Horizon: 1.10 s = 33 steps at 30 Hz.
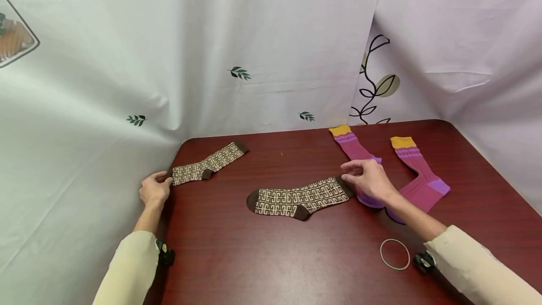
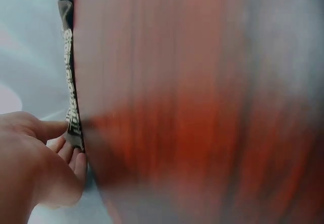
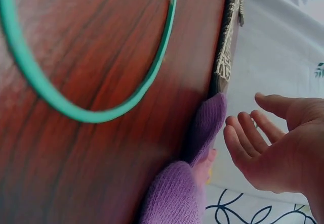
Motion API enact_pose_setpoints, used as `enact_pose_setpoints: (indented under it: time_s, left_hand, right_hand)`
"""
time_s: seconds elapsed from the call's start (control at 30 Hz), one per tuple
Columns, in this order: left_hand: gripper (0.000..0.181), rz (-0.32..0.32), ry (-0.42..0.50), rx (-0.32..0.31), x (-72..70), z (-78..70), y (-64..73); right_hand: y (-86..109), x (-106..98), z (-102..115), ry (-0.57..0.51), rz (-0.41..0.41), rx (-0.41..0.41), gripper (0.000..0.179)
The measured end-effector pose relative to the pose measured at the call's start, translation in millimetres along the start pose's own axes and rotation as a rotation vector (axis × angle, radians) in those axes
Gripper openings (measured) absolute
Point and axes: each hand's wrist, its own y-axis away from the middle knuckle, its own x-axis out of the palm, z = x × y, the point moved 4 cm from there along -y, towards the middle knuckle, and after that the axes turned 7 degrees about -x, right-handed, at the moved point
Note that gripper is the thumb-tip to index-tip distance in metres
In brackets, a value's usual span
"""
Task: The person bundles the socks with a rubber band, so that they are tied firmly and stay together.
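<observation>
My left hand [image 1: 155, 188] is at the table's left edge and pinches the dark toe of a brown-and-cream patterned sock [image 1: 211, 161]. In the left wrist view the thumb lies over the sock's toe [image 2: 75, 139] and the fingertips show just beneath it. A matching patterned sock [image 1: 279, 201] lies flat in the middle, its toe to the left. Over its dark cuff hovers my right hand [image 1: 369, 179], fingers loosely bent and apart from the fabric. Its thumb and fingers hold nothing in the right wrist view.
Two magenta socks with yellow cuffs, a left one [image 1: 351, 147] and a right one [image 1: 419, 182], lie on the right; my right hand partly hides the left one. A thin green ring [image 1: 394, 254] lies near the right forearm. White printed cloth [image 1: 271, 51] hangs behind the dark red table [image 1: 254, 262].
</observation>
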Motion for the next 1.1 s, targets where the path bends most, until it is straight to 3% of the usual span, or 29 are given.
enact_pose_setpoints:
  time_s: [0.13,0.53,1.1]
  left_hand:
    - [0.037,0.016,-0.086,0.051,3.1,-5.6,-1.2]
    - [0.026,0.006,-0.067,0.204,20.0,-25.9,10.5]
    - [0.025,0.140,-0.049,0.333,54.8,-62.8,40.8]
  right_hand:
    - [-3.0,4.3,1.0,-0.018,0.009,0.001,0.029]
    - [-14.4,19.9,11.5,-0.039,0.026,-0.025,0.029]
    - [-38.5,48.9,23.3,-0.053,0.064,-0.028,0.034]
